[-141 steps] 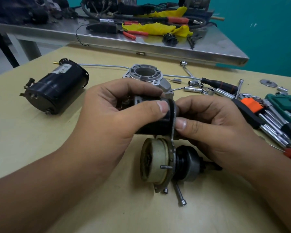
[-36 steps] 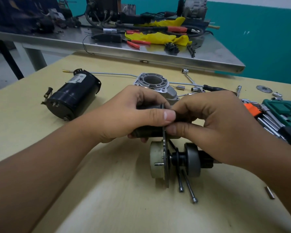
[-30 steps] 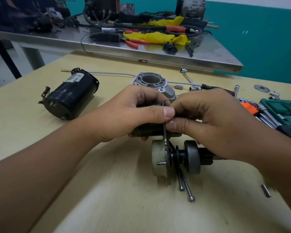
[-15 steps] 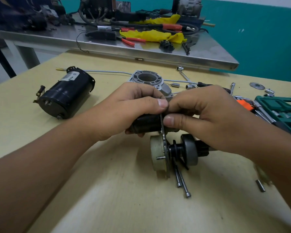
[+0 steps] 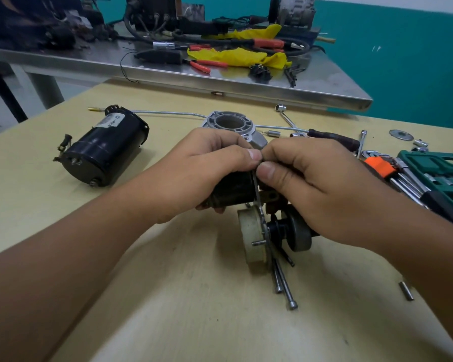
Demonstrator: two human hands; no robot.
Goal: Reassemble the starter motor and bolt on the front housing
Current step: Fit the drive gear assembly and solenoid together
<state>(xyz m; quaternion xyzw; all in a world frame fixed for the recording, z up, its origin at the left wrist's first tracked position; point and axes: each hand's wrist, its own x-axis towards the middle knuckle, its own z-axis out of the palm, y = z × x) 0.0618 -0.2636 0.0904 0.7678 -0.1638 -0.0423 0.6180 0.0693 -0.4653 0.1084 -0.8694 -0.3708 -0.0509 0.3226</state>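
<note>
Both hands were seating the black cylinder (image 5: 233, 189) against the metal plate (image 5: 259, 205): left hand (image 5: 207, 168) wrapped it, right hand (image 5: 311, 184) pinched the plate's far side. Next, probably, the long bolts (image 5: 283, 280).

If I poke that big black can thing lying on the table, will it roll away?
Probably a little. The black motor can is round and lies on its side, so it could roll. The small bits sticking out at its near end would likely stop it soon. It looks like metal, so it is probably heavy for its size.
</note>
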